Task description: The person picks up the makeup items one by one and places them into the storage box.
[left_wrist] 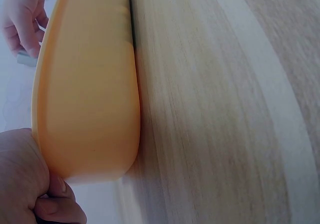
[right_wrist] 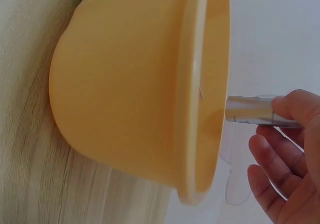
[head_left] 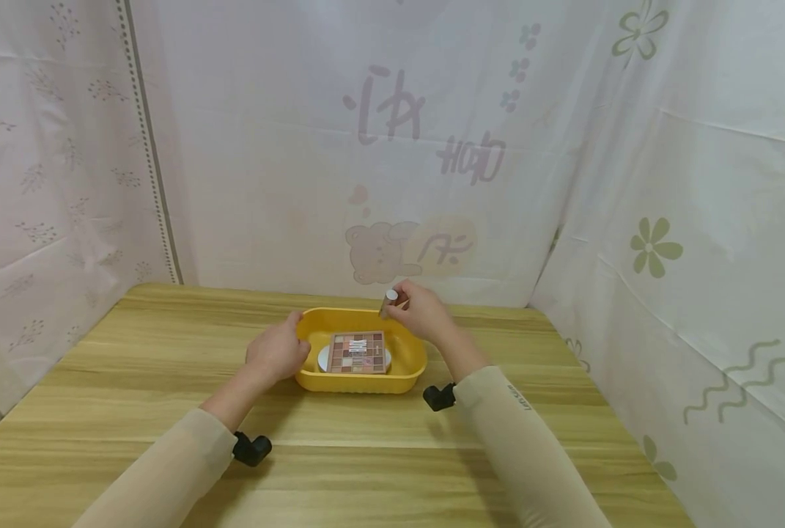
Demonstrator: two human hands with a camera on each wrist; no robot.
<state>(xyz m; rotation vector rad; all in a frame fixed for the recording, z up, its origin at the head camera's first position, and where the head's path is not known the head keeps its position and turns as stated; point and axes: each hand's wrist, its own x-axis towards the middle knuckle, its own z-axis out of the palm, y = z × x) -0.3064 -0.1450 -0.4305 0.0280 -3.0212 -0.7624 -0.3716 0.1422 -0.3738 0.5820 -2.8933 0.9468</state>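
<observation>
My left hand (head_left: 275, 353) grips the left end of a yellow plastic basin (head_left: 366, 384) by its rim. In the left wrist view, its curled fingers (left_wrist: 60, 209) lie against the basin's outer wall. Over the back right rim, my right hand (head_left: 424, 312) pinches a silver lipstick tube (right_wrist: 247, 109) between thumb and fingers. The tube's free end points toward the basin, right at the rim in the right wrist view. Inside the basin lies an eyeshadow palette (head_left: 358, 352) with many colour squares, on top of a white rounded object (head_left: 324, 358) that is mostly hidden.
The basin stands on a wood-grain table (head_left: 339, 455), toward its back edge. Behind and beside the table hang pale printed curtains (head_left: 260, 147). A black wrist mount (head_left: 252, 449) sticks out below the left cuff, and another mount (head_left: 439, 397) below the right one.
</observation>
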